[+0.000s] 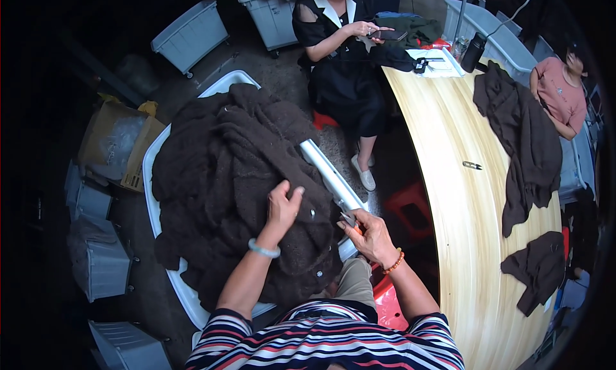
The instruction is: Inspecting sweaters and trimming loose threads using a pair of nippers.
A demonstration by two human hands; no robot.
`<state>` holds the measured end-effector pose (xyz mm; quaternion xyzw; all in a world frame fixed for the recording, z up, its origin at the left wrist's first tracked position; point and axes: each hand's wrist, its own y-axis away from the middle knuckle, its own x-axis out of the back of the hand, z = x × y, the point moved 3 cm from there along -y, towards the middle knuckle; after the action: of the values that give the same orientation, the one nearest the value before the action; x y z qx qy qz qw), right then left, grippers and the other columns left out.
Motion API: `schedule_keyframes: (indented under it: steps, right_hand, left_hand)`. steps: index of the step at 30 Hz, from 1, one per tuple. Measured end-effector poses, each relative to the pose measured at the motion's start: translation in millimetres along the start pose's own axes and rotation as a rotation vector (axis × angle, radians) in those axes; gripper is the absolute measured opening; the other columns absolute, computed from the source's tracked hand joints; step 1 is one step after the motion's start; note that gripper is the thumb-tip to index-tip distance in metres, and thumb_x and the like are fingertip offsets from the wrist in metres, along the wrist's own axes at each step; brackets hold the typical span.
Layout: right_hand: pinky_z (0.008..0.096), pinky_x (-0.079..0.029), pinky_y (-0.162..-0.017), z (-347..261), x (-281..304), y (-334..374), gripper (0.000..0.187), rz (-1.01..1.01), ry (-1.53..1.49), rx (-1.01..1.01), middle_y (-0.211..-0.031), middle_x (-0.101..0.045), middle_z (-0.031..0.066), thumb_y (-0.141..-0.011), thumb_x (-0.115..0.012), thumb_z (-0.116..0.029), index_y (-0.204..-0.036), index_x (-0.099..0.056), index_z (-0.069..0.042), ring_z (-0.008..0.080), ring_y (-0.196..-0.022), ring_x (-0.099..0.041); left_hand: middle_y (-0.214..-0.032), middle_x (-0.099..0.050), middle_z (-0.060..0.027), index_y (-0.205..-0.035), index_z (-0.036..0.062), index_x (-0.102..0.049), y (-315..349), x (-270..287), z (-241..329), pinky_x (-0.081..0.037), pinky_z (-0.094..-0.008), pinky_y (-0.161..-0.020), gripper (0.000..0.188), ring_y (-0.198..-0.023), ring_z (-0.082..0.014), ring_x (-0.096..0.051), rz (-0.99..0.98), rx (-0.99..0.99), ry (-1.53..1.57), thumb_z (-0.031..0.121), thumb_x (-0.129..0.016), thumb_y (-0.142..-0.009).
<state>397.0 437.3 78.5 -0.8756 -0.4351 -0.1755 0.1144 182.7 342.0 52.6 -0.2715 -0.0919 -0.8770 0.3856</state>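
Beneath the half-open left hand (283, 209) bunches dark knit fabric (215, 155); orange-handled clippers (352, 222) gripped by the right hand (374, 237) could nick any fold straying into them.

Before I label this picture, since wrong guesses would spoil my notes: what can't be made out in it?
In the head view:
Tub: inside buried under dark cloth.
Snips: handles mostly covered by the right hand.
Phone: screen too small and tilted to read.

Two snips (350, 220), two bracelets (264, 249)
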Motion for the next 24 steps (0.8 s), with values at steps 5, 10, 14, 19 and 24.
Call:
schedule_keyframes:
  steps: [5, 10, 14, 19, 24]
  right_hand:
    - [0.0267, -0.047, -0.086, -6.0, 6.1, -4.5, 0.062, -0.091, -0.625, -0.105, -0.111, -0.064, 0.0126, -0.082, -0.073, -0.012, -0.134, -0.044, 0.005, 0.014, -0.105, -0.056]
    - [0.0228, -0.048, -0.079, 5.7, -23.8, -8.1, 0.07, -0.316, -0.467, -0.266, -0.105, -0.064, 0.0105, -0.078, -0.078, -0.017, -0.133, -0.043, 0.009, 0.009, -0.092, -0.057]
    - [0.0312, -0.048, -0.083, 18.0, -43.7, -4.4, 0.076, -0.285, -0.199, -0.136, -0.104, -0.064, 0.0157, -0.072, -0.081, -0.034, -0.128, -0.049, 0.008, 0.0199, -0.092, -0.061]
    - [0.0372, -0.05, -0.074, 6.3, -35.9, -12.0, 0.045, -0.233, 0.001, -0.142, -0.086, -0.065, 0.0191, -0.077, -0.072, -0.02, -0.116, -0.059, 0.0, 0.0288, -0.079, -0.065]
    - [0.0302, -0.043, -0.054, -57.8, 40.9, -6.3, 0.023, 0.158, -0.033, 0.226, -0.066, -0.055, 0.0091, -0.078, -0.063, -0.003, -0.101, -0.062, -0.002, 0.0195, -0.058, -0.055]
  left_hand:
    - [-0.081, -0.055, -0.0126, -0.078, 0.003, -0.057, 102.6, -16.3, 69.1, -0.047, -0.0409, -0.063, 0.009, -0.073, -0.0311, -0.056, -0.481, -0.724, -0.171, 0.004, -0.063, -0.071]
    - [-0.082, -0.049, -0.0095, -0.078, 0.0056, -0.056, 158.5, -37.7, 85.9, -0.044, -0.0364, -0.069, 0.01, -0.078, -0.0264, -0.051, -0.709, -0.839, -0.062, 0.008, -0.062, -0.07]
    - [-0.082, -0.048, -0.0073, -0.078, 0.0062, -0.057, 168.7, -38.5, 75.8, -0.041, -0.0362, -0.073, 0.009, -0.082, -0.0246, -0.049, -0.836, -0.867, -0.071, 0.009, -0.062, -0.071]
    - [-0.084, -0.05, -0.0057, -0.078, 0.0088, -0.058, 166.9, -48.3, 94.0, -0.039, -0.0359, -0.078, 0.01, -0.087, -0.0232, -0.049, -0.866, -1.086, -0.148, 0.015, -0.064, -0.073]
    - [-0.099, -0.057, -0.0113, -0.092, 0.0068, -0.064, 106.2, 3.0, 117.8, -0.042, -0.044, -0.086, 0.031, -0.101, -0.0299, -0.053, -0.226, -0.813, -0.006, 0.016, -0.079, -0.066]
